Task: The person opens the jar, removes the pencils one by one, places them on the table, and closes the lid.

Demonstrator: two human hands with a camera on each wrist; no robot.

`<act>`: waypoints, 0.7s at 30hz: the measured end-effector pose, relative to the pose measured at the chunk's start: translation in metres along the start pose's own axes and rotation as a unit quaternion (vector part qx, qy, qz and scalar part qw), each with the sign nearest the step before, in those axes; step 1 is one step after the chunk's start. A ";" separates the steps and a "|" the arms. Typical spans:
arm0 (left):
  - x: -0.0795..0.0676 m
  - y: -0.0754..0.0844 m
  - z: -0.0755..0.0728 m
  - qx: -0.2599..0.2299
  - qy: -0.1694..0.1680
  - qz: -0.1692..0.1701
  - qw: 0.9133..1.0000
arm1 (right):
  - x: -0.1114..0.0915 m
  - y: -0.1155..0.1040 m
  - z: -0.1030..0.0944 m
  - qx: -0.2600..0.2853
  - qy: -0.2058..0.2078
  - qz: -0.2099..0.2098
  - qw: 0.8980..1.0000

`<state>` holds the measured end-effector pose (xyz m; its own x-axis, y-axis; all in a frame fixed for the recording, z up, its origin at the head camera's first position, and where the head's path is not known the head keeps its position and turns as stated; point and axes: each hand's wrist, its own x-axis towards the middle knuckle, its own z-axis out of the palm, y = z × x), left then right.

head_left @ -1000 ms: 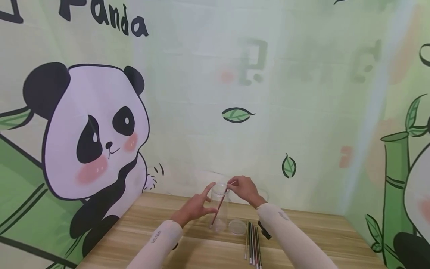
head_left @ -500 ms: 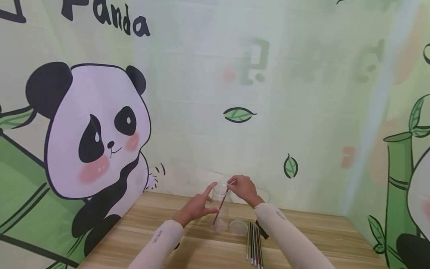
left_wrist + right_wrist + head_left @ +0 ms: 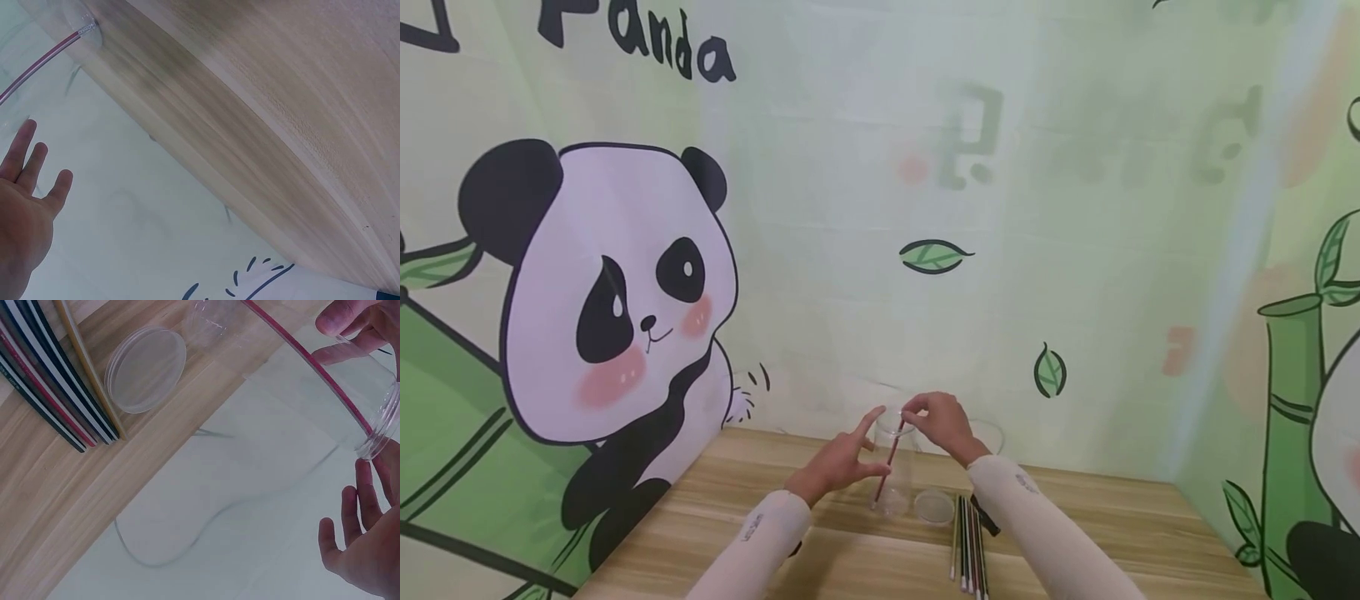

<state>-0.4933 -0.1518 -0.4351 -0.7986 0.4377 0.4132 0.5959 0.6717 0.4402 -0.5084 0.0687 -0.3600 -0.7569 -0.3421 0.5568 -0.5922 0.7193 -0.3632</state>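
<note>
A clear plastic jar point(image 3: 905, 482) stands upright on the table, its mouth at the top. My left hand point(image 3: 841, 458) holds it from the left, thumb and index finger spread round its wall. Inside the jar a dark red pencil point(image 3: 891, 454) leans, its lower end near the base at the left. At the mouth, my right hand point(image 3: 942, 419) pinches the pencil's upper end between thumb and fingertips. The right wrist view shows the pencil's upper part through the jar wall point(image 3: 356, 394), with the other fingers of my right hand point(image 3: 365, 531) spread outside the rim.
A round clear lid point(image 3: 934, 507) lies just right of the jar. Beside it, several pencils point(image 3: 972, 546) lie side by side, close to my right forearm. The wooden table point(image 3: 715, 517) ends at a panda-printed cloth point(image 3: 820, 317), where a thin cable point(image 3: 212, 519) shows.
My right hand has shifted slightly left over the jar's mouth, and the pencil's upper end has moved left with it. My left hand stays on the jar.
</note>
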 end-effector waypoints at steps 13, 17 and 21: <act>0.002 -0.002 -0.001 0.006 0.003 0.003 1.000 | 0.002 -0.005 0.002 -0.036 0.032 -0.071 0.996; 0.001 0.000 -0.001 0.006 0.004 0.002 1.000 | 0.002 -0.009 0.003 -0.052 0.016 -0.073 0.996; 0.000 0.000 -0.001 0.004 0.004 0.004 1.000 | 0.001 -0.010 0.005 -0.060 0.001 -0.074 0.995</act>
<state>-0.4932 -0.1522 -0.4344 -0.7926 0.4382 0.4240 0.6020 0.6727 0.4302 -0.5044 0.0580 -0.3591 -0.6636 -0.4485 0.5987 -0.6599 0.7280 -0.1860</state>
